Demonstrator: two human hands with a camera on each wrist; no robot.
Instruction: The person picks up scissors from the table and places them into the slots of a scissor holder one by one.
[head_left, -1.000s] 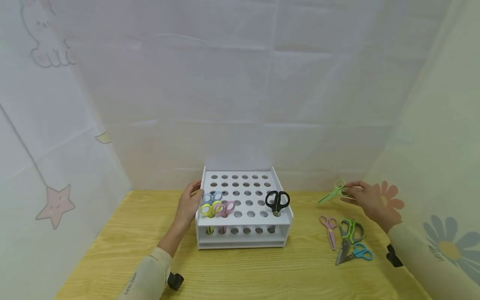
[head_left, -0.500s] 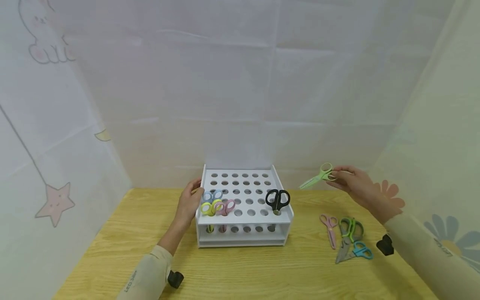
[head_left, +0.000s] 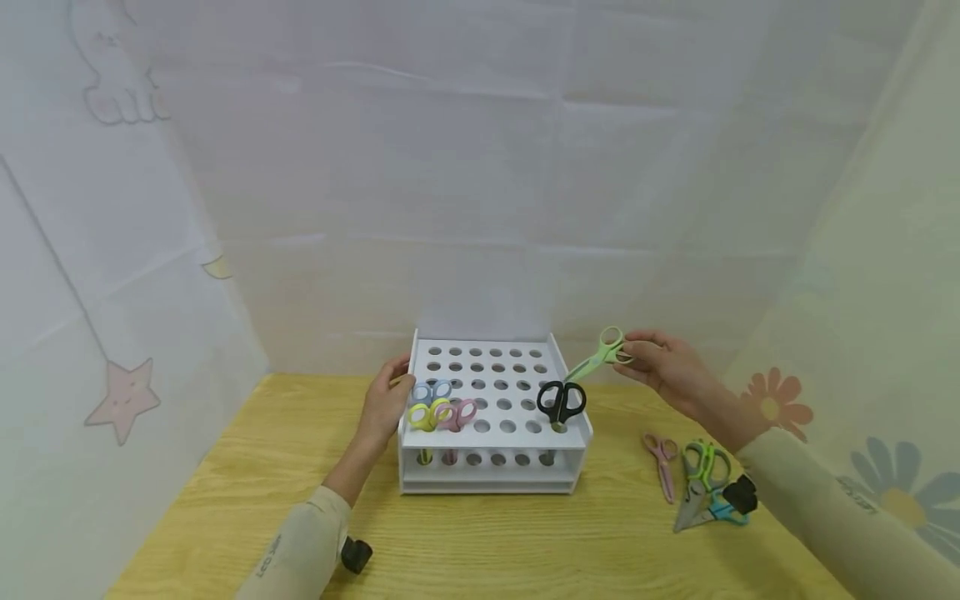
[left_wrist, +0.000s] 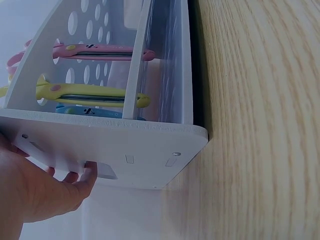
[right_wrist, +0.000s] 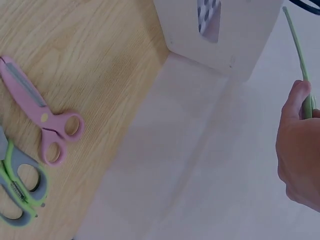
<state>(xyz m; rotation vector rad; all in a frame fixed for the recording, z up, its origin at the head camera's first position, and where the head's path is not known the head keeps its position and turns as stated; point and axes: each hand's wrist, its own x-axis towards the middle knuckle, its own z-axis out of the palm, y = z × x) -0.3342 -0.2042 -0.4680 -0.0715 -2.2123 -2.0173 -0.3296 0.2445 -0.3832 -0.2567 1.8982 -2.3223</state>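
A white rack (head_left: 487, 487) with rows of round holes stands on the table. My left hand (head_left: 382, 404) holds its left side panel, and the left wrist view shows the fingertips at the slot in that panel (left_wrist: 145, 145). My right hand (head_left: 667, 367) pinches light green scissors (head_left: 597, 358) by the handle loops, blades pointing down and left over the rack's right side. Their tip overlaps the black scissors (head_left: 559, 410), which stand in a front right hole. Blue scissors (head_left: 432, 390), yellow scissors (head_left: 427, 416) and pink scissors (head_left: 456, 414) stand handles up at the front left.
Right of the rack, another pink pair of scissors (head_left: 662, 458) lies on the wooden table (head_left: 480, 550). Beside it lie green-and-grey scissors (head_left: 701, 471), overlapping blue-handled scissors (head_left: 723, 508) partly hidden by the right wrist's black camera (head_left: 741, 495). A pale cloth (head_left: 480, 208) hangs behind.
My right hand has lifted the light green scissors up from the table's right side and carried them left to the rack. The left hand has stayed on the rack.
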